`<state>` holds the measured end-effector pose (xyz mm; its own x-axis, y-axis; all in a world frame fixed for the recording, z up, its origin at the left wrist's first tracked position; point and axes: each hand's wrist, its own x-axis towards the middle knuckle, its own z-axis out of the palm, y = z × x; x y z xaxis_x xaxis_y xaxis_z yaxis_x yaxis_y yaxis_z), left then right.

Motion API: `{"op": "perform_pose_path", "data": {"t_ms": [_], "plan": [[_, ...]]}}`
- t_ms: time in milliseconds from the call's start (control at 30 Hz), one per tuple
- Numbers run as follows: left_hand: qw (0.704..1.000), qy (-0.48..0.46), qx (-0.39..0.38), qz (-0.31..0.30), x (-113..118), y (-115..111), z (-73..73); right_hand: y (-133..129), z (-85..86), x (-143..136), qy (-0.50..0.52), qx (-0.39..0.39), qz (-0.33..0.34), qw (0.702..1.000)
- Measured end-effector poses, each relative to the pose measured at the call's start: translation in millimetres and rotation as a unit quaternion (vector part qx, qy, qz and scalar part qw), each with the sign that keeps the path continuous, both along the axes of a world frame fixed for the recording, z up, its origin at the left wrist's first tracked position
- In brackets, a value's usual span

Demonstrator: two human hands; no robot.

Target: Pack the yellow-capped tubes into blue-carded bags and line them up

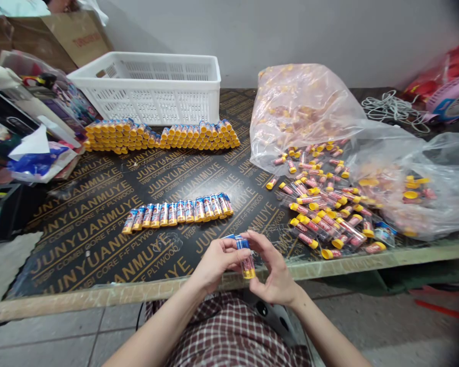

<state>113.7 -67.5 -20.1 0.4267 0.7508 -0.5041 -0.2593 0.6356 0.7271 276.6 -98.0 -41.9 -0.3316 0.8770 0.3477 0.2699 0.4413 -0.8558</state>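
A small tube with a yellow end and a blue wrap (248, 265) is held upright between both hands near the table's front edge. My left hand (220, 260) pinches its upper part with thumb and fingers. My right hand (273, 270) curls round its other side, fingertips at the top and thumb near the yellow end. Beyond the hands lies a row of wrapped tubes (181, 210), side by side. Farther back, many more are stacked (199, 136). To the right, a loose pile of tubes with red contents and yellow caps (325, 216) is spread out.
A white plastic basket (149, 99) stands at the back. Clear plastic bags of tubes (302, 112) lie at the right. Bottles and packets crowd the left side; a coiled white cable (396, 109) and a pink fan (451, 99) are at the far right.
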Motion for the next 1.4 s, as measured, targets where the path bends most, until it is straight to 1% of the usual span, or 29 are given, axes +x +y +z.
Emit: {"op": "perform_pose_path", "data": {"t_ms": [200, 333, 400, 433, 467, 500, 533, 567, 600, 633, 700, 733, 800, 867, 933, 967, 1000, 1033, 1100, 1133, 1167, 1200, 1233, 1300, 1400], "plan": [[1.000, 0.000, -0.002, 0.001, 1, -2, -0.4, -2, -2.8, -5, 0.023, 0.004, -0.014, 1.000], [1.000, 0.002, -0.006, 0.005, 3, -4, 0.6, -1, 3.4, -8, 0.020, 0.006, -0.003, 1.000], [0.999, 0.031, 0.015, 0.020, -3, 2, 2.7, 2, 8.3, 0, -0.018, 0.002, -0.003, 1.000], [0.997, 0.059, 0.040, 0.037, -9, 7, 3.8, 5, 9.9, 8, -0.053, 0.005, -0.023, 0.998], [0.990, 0.097, 0.076, 0.064, -17, 15, 4.9, 9, 10.2, 20, -0.096, 0.015, -0.058, 0.994], [0.978, 0.144, 0.118, 0.098, -27, 25, 5.7, 13, 8.7, 35, -0.147, 0.030, -0.112, 0.982], [0.956, 0.200, 0.162, 0.138, -39, 36, 6.0, 16, 5.5, 52, -0.194, 0.055, -0.184, 0.962], [0.928, 0.261, 0.203, 0.175, -51, 47, 5.7, 20, 0.8, 70, -0.240, 0.085, -0.242, 0.936], [0.893, 0.325, 0.237, 0.202, -63, 59, 4.6, 23, -4.8, 87, -0.286, 0.110, -0.283, 0.909], [0.857, 0.387, 0.263, 0.214, -73, 70, 2.8, 25, -10.6, 104, -0.334, 0.125, -0.309, 0.882], [0.795, 0.494, 0.292, 0.195, -88, 88, -2.1, 25, -20.2, 130, -0.427, 0.123, -0.313, 0.839], [0.771, 0.536, 0.299, 0.172, -92, 95, -4.7, 22, -23.5, 139, -0.465, 0.120, -0.312, 0.820], [0.732, 0.598, 0.306, 0.120, -94, 102, -8.1, 16, -27.1, 148, -0.518, 0.114, -0.315, 0.787], [0.690, 0.646, 0.312, 0.095, -89, 101, -8.0, 11, -28.7, 149, -0.548, 0.107, -0.319, 0.766], [0.651, 0.675, 0.329, 0.109, -80, 91, -5.5, 9, -29.8, 146, -0.562, 0.097, -0.319, 0.757], [0.643, 0.675, 0.344, 0.115, -74, 84, -4.4, 9, -30.2, 144, -0.561, 0.092, -0.318, 0.759], [0.646, 0.663, 0.363, 0.105, -66, 75, -4.1, 10, -30.3, 142, -0.553, 0.089, -0.316, 0.766], [0.660, 0.643, 0.382, 0.074, -58, 66, -5.0, 11, -30.2, 138, -0.538, 0.085, -0.312, 0.779], [0.695, 0.595, 0.402, -0.025, -41, 49, -10.6, 13, -28.2, 126, -0.480, 0.068, -0.301, 0.821], [0.707, 0.578, 0.402, -0.072, -34, 41, -14.9, 13, -26.2, 119, -0.442, 0.051, -0.294, 0.846], [0.712, 0.570, 0.395, -0.106, -27, 35, -19.7, 13, -23.8, 110, -0.401, 0.028, -0.288, 0.869], [0.715, 0.569, 0.387, -0.123, -22, 30, -24.5, 13, -21.0, 101, -0.360, 0.000, -0.284, 0.889], [0.717, 0.571, 0.380, -0.127, -19, 26, -28.8, 13, -18.1, 91, -0.323, -0.029, -0.278, 0.904], [0.726, 0.569, 0.368, -0.116, -17, 23, -35.0, 13, -12.6, 74, -0.260, -0.067, -0.266, 0.926], [0.751, 0.550, 0.350, -0.100, -18, 21, -37.9, 14, -7.0, 56, -0.190, -0.070, -0.263, 0.943]]}}
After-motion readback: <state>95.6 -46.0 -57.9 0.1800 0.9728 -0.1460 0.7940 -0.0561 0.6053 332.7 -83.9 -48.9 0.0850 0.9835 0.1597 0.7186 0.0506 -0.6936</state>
